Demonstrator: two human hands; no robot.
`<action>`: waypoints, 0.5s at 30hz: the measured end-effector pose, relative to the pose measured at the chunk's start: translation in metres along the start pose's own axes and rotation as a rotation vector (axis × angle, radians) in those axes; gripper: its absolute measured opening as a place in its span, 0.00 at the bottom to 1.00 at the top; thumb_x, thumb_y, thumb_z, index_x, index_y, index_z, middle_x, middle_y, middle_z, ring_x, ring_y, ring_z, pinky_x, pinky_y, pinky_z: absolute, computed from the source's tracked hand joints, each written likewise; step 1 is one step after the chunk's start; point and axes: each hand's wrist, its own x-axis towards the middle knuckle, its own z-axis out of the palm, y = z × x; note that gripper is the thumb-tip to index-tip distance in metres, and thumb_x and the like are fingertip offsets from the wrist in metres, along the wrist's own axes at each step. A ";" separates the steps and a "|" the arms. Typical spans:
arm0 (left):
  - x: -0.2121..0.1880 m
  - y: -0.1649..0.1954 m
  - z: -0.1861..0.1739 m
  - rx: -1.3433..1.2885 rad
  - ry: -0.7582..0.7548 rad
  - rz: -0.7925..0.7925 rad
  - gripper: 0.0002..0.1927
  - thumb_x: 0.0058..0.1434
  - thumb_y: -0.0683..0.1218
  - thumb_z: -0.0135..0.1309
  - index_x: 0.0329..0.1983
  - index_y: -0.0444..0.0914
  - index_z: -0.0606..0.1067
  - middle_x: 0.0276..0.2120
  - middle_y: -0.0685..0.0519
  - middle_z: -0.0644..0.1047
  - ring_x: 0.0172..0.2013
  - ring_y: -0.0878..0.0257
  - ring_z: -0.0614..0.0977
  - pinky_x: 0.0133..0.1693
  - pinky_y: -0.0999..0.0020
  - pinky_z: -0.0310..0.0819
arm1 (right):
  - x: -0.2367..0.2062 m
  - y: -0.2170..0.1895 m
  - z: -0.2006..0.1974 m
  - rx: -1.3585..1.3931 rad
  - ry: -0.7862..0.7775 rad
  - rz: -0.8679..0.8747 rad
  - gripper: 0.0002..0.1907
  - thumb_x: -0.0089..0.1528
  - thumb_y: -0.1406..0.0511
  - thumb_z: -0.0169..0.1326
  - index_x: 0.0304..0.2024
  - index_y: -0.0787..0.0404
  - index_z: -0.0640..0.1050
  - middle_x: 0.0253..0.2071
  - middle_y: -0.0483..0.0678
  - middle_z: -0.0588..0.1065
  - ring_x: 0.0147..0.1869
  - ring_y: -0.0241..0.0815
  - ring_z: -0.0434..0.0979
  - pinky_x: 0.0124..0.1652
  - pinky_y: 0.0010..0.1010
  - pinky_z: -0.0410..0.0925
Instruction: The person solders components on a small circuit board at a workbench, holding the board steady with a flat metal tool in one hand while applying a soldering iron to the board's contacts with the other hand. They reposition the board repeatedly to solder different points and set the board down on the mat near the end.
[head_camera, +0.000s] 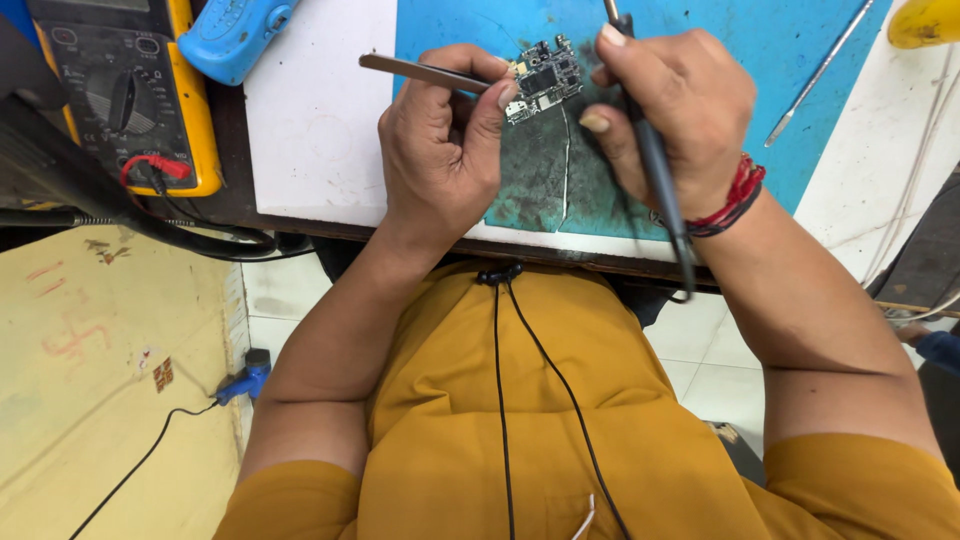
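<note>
I see a small dark circuit board (545, 77), crowded with tiny silver and black parts, lying flat between my two hands; its near corner touches my left hand's (440, 150) thumb tip; slim metal tweezers (425, 72) sit pinched in that hand, their handle jutting out to its left, their tips hidden at the board's edge; a thin black soldering iron (655, 165) runs through my right hand (675, 110), held like a pen, cord trailing past the wrist.

A small square red-and-white label (163, 374) is seen on the yellow sheet (100, 400) at lower left; no packages or lit screens are seen.
</note>
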 end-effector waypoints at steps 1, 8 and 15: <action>0.000 0.000 -0.001 0.006 -0.003 -0.001 0.05 0.78 0.41 0.56 0.52 0.37 0.73 0.34 0.57 0.78 0.26 0.76 0.73 0.27 0.81 0.66 | -0.003 0.001 0.000 -0.003 0.017 -0.012 0.21 0.73 0.64 0.62 0.65 0.63 0.71 0.44 0.52 0.80 0.44 0.50 0.78 0.42 0.37 0.68; 0.000 -0.001 0.001 -0.041 0.004 0.000 0.05 0.78 0.40 0.56 0.52 0.37 0.72 0.35 0.57 0.79 0.26 0.76 0.74 0.27 0.81 0.67 | -0.021 0.007 0.007 0.248 0.108 0.107 0.15 0.77 0.65 0.57 0.61 0.65 0.70 0.42 0.51 0.79 0.42 0.46 0.84 0.41 0.29 0.73; 0.000 0.002 0.000 0.028 0.000 -0.010 0.04 0.78 0.39 0.55 0.51 0.37 0.72 0.34 0.56 0.79 0.26 0.76 0.74 0.27 0.80 0.67 | -0.026 0.003 0.002 0.148 0.075 0.103 0.08 0.72 0.66 0.60 0.46 0.66 0.77 0.35 0.53 0.78 0.31 0.48 0.78 0.33 0.34 0.69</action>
